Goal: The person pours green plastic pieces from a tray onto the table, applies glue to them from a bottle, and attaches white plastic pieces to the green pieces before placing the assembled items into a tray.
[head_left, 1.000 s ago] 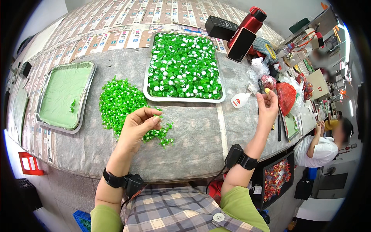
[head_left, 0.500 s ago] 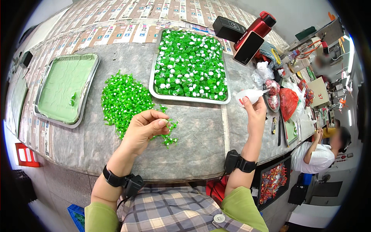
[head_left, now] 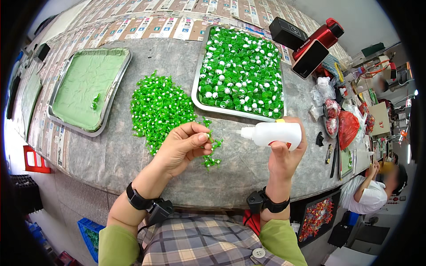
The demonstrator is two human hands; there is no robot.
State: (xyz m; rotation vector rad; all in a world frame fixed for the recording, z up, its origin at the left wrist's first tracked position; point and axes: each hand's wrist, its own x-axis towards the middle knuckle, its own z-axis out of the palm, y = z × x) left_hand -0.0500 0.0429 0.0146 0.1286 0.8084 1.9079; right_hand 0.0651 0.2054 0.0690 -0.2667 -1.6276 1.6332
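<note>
My left hand (head_left: 184, 144) is closed in a pinch on a small green plastic piece (head_left: 209, 137) with a white spot, over the table. My right hand (head_left: 286, 157) grips a white squeeze bottle (head_left: 278, 134) lying sideways in the air. Its thin nozzle points left, toward the pinched piece but apart from it. Just beyond my left hand lies a pile of small green pieces with white spots (head_left: 162, 108), a few of them scattered beside my fingers. Behind the bottle is a metal tray (head_left: 239, 113) filled with green and white eyeball-like balls (head_left: 242, 71).
A tray lined in pale green (head_left: 77, 91) stands at the left, with a small green cluster (head_left: 95, 101) in it. A red bottle (head_left: 326, 35), a phone (head_left: 310, 59) and a black box (head_left: 287, 33) stand far right. Bags (head_left: 348, 128) crowd the right edge; a person (head_left: 368, 195) sits beyond.
My right hand has swung the squeeze bottle around, so its nozzle now points left toward my left hand instead of right. The green piece now shows at my left fingertips. The view has shifted slightly.
</note>
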